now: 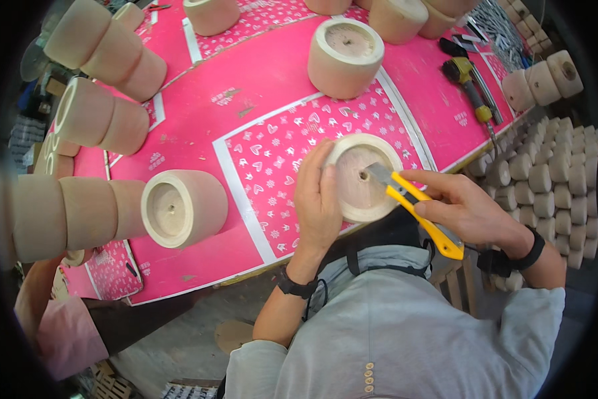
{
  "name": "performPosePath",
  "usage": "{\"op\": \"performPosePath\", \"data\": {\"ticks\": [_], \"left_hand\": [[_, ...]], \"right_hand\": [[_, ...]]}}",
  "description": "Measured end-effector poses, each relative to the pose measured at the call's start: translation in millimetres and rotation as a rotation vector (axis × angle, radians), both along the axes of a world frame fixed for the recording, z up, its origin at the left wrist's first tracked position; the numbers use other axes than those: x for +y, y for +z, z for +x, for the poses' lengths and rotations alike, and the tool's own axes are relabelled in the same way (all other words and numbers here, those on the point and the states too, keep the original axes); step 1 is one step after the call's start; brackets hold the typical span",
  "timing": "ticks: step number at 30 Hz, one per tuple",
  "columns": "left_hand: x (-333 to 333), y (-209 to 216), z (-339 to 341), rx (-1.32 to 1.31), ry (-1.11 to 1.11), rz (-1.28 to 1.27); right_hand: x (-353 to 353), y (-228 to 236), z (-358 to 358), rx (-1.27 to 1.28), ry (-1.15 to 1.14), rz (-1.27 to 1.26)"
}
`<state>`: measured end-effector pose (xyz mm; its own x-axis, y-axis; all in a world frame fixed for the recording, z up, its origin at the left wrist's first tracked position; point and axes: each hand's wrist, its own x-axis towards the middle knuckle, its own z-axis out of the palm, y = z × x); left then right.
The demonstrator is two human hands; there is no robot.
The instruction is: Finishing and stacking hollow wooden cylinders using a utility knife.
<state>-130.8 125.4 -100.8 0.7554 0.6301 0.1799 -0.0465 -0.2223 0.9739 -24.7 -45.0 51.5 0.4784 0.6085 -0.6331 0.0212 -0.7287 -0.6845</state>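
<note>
A round, pale wooden block [355, 205] with a raised rim and a small hole in its recessed face is at the table's near edge. My left hand [317, 199] is closed against its left side, the thumb near the rim. In my right hand [464, 207] is a yellow utility knife [440, 237], gripped by its handle. The broad blade reaches over the rim into the recess, its tip close to the central hole. Whether the tip touches the wood I cannot tell.
Similar wooden blocks stand on the pink table [265, 106]: one behind [344, 70], one at left [199, 206], and several stacked rows. A yellow-and-black power tool [472, 90] lies at the right, near heaped metal hardware [495, 30]. Another person's arm [36, 289] shows at lower left.
</note>
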Motion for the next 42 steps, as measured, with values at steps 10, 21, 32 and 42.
{"op": "performPosePath", "data": {"ticks": [10, 21, 32, 42], "left_hand": [[6, 12, -4, 0.066, -0.023, 0.099], [-10, 53, -41, 0.255, -0.368, 0.978], [40, 74, -11, 0.304, -0.187, 0.926], [258, 89, 51, 0.791, 0.533, 0.997]], "right_hand": [[-24, -17, 18, 0.060, -0.179, 0.301], [-64, -160, 114, 0.000, -0.738, 0.745], [-62, -229, 106, -0.099, -0.834, 0.751], [-60, -221, 103, -0.148, -0.767, 0.707]]}}
